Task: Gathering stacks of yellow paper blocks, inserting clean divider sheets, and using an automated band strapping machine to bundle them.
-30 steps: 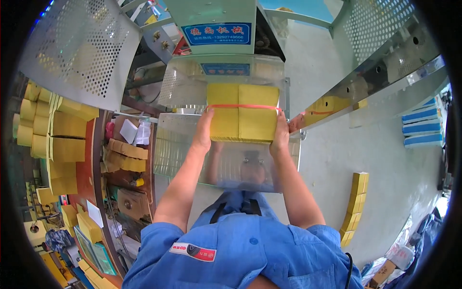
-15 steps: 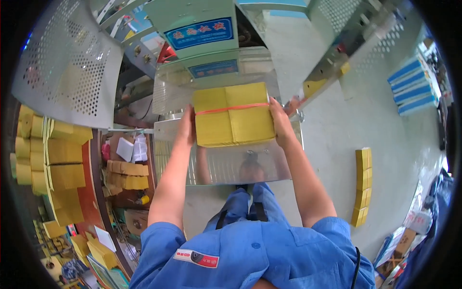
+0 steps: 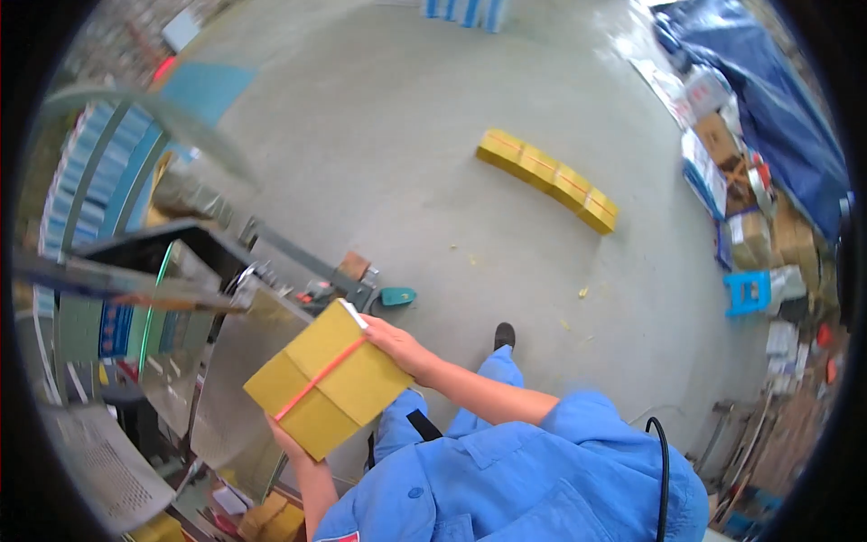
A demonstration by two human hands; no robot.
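Observation:
Between my two hands is a block-shaped bundle of yellow paper [image 3: 316, 361] with an orange-red band round its middle, tilted, clear of the metal tray. My left hand [image 3: 291, 443] grips its near left end, the fingertips partly hidden by the bundle. At the opposite end my right hand [image 3: 397, 348] is closed on it, next to a strip of white at the edge. To the left is the shiny metal tray [image 3: 226, 397] of a machine, partly covered by the bundle.
A row of several banded yellow bundles [image 3: 546, 176] lies on the grey floor ahead. Cartons [image 3: 750, 237], a blue stool [image 3: 748, 291] and a dark blue tarp [image 3: 768, 117] line the right. A green pedal-like part [image 3: 397, 296] juts out beside the machine. My shoe [image 3: 504, 336] stands on the floor.
I have lifted the bundle off the metal tray and turned to the right with it. The machine has shifted to the left of view, and the floor row now lies ahead.

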